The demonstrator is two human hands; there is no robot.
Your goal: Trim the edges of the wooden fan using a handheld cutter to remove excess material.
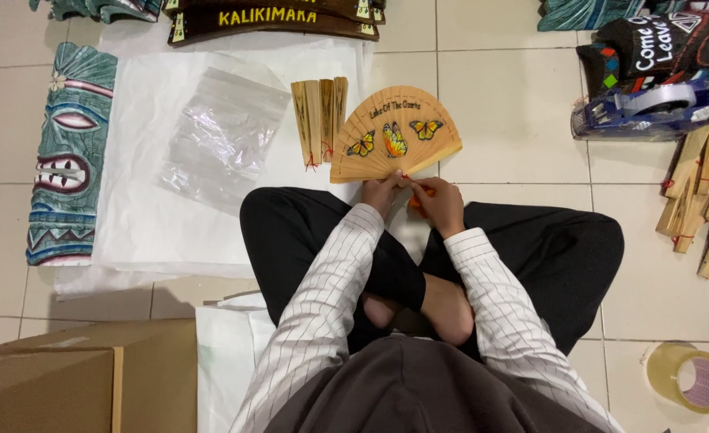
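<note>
- Both hands meet at the pivot of an opened tan wooden folding fan painted with three orange-and-yellow butterflies; left hand pinches the base from the left, right hand closes on it from the right, with something small and orange at its fingers.
- Fan: spread in a half circle, held over the tiled floor just ahead of the person's crossed legs in black trousers.
- Closed wooden fans with red tassels: lying just left of the open fan, on a white paper sheet.
- Clear plastic bag: flat on the sheet.
- Carved teal wooden mask: left edge of sheet.
- Blue tape dispenser: far right.
- Roll of clear tape: lower right.
</note>
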